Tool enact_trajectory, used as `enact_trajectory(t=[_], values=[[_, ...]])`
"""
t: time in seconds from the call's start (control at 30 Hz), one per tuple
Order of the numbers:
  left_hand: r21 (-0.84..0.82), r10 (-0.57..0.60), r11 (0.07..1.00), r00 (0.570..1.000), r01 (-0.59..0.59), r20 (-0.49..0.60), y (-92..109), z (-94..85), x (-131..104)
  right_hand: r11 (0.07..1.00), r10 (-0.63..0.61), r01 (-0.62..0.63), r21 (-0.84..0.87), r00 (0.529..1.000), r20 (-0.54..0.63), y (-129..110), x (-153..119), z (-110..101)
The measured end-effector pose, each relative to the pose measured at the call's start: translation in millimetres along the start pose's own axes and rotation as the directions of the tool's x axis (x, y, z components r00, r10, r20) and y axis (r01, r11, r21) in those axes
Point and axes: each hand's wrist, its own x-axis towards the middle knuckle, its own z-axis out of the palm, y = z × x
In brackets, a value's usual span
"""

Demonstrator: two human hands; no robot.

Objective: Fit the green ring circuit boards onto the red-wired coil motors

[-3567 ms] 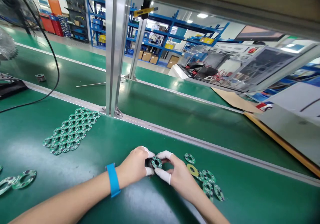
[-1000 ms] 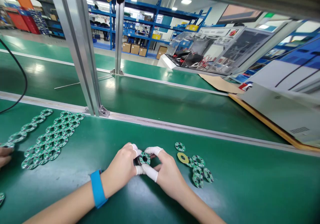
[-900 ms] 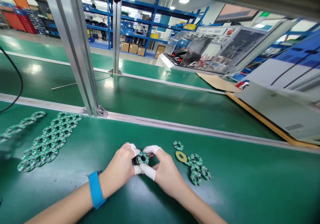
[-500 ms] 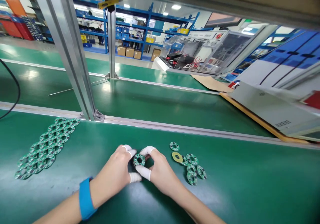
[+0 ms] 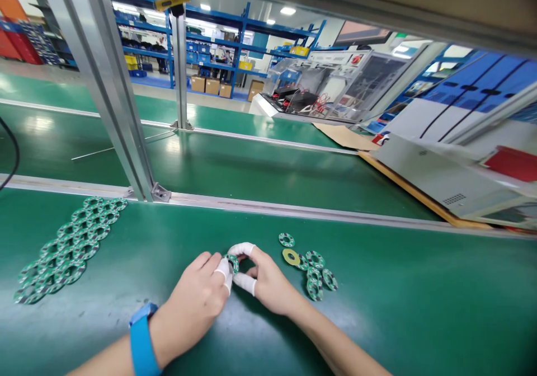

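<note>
A green ring-shaped circuit board point(image 5: 233, 263) is tilted between my two hands above the green work surface. My right hand point(image 5: 262, 275) grips its right side between thumb and index finger, both in white finger cots. My left hand point(image 5: 205, 283), also in white finger cots and with a blue band at the wrist, is closed against the board's left edge; its fingertips partly hide the board. Right of my hands lie several loose ring boards point(image 5: 314, 259), one showing a yellow face point(image 5: 291, 257). Far to the left, rows of overlapping ring boards point(image 5: 69, 247) lie on the surface.
An aluminium post point(image 5: 98, 79) rises from the metal rail point(image 5: 260, 212) behind my hands. A grey cabinet point(image 5: 444, 180) on a wooden board stands at the back right. Beyond are a clear-covered machine point(image 5: 331, 85) and blue shelving point(image 5: 241, 40). A black cable point(image 5: 15, 155) hangs at left.
My left hand has turned and its fingers have closed together on the board's left edge. The board is now tilted more on edge. The whole view has shifted slightly.
</note>
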Motion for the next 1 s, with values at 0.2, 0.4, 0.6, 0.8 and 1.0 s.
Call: enact_trajectory(t=[0.2, 0.4, 0.6, 0.8, 1.0], values=[[0.132, 0.079, 0.988, 0.997, -0.081, 0.018, 8, 7.0, -2, 0.996, 0.062, -0.061, 0.057, 0.998, -0.021, 0, 7, -1], [0.062, 0.004, 0.998, 0.996, -0.01, 0.093, 6, 1.6, 4, 0.997, 0.073, -0.075, 0.013, 0.993, 0.094, -6, 11, -22], [-0.364, -0.427, 0.782, 0.86, 0.507, 0.28, -26, -24.1, 22, 0.987, 0.158, -0.161, -0.004, 0.973, -0.166, -14, 14, -35], [-0.476, -0.435, 0.6, 0.761, 0.643, 0.481, -27, -15.1, 21, 0.986, 0.149, -0.157, -0.055, 0.981, -0.125, -16, 12, -17], [-0.402, -0.448, 0.68, 0.781, 0.613, 0.434, -15, -0.5, 16, 0.911, -0.142, 0.061, -0.407, 0.975, -0.172, -14, 9, 0]])
